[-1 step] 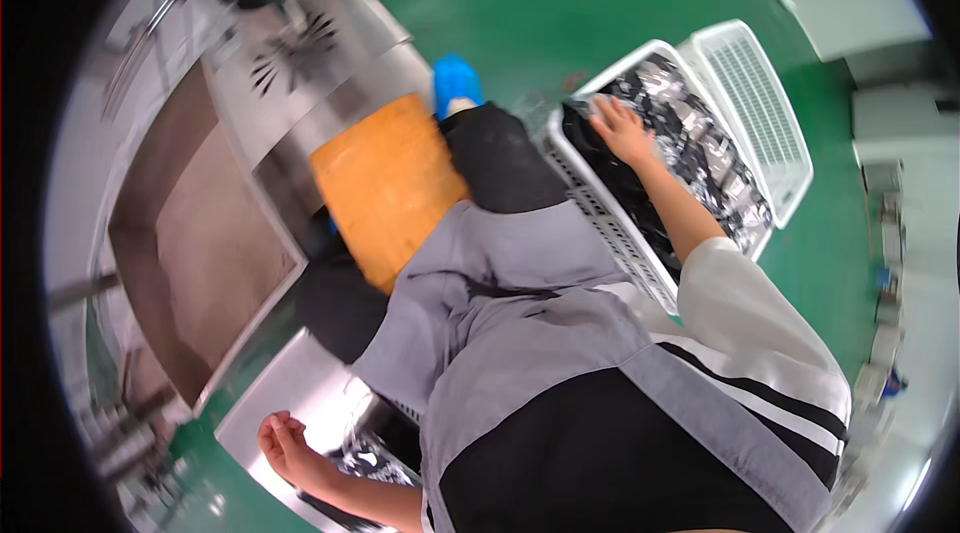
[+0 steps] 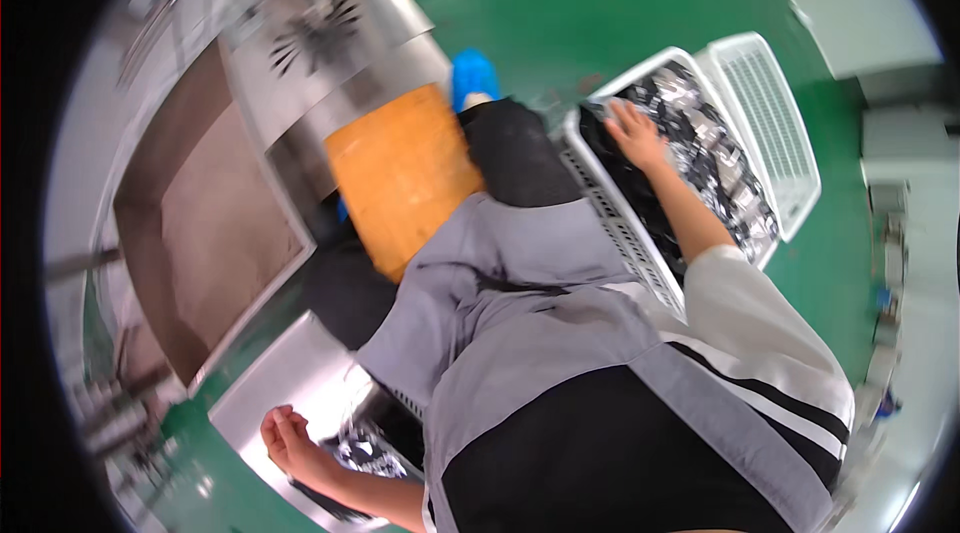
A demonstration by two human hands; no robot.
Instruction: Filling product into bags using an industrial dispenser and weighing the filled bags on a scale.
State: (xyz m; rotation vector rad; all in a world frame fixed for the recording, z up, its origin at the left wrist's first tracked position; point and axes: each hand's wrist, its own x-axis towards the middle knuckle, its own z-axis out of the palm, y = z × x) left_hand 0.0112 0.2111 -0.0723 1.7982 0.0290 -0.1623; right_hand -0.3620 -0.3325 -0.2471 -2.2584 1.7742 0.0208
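On the right of the scene, I have the right hand [image 2: 637,141] over the far left part of a white basket [image 2: 632,251], fingers spread wide above the black and silver packets [image 2: 715,148] that fill it. I cannot tell from my end how firmly the palm rests on them. Black plastic [image 2: 640,201] lies along the basket's left inner side, under the forearm. Just beside it on the right, I see a white gridded container [image 2: 765,113], tilted against its rim.

Near and to the left, I have the left hand [image 2: 288,441] over a shiny metal surface [image 2: 262,383], its fingers curled and drawn narrow toward the thumb; I cannot tell whether anything is pinched there. Silver and black pieces [image 2: 367,453] lie between that forearm and the left leg.

In the middle I get an orange board [image 2: 405,178] between the knees, with a blue shoe cover [image 2: 472,78] on the foot beyond it. Farther left stands a deep metal trough [image 2: 225,218], and the green floor [image 2: 570,3] spreads across the far side.
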